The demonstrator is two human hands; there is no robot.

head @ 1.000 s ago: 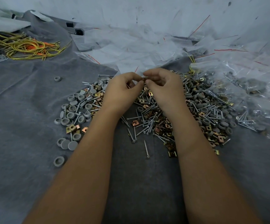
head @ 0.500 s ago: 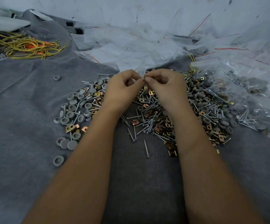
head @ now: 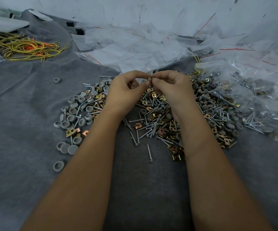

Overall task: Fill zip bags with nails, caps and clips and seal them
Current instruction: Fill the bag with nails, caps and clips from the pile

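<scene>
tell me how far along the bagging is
Done: several filled zip bags lie at right. In hand: left hand and right hand pinch a brass clip between them. Left: a big loose heap of screws, grey caps and clips, plus many empty bags.

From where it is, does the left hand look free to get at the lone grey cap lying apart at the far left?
Probably not at once: the left hand and right hand together pinch a small brass clip. Nothing lies between it and the lone grey cap; only bare cloth.
</scene>
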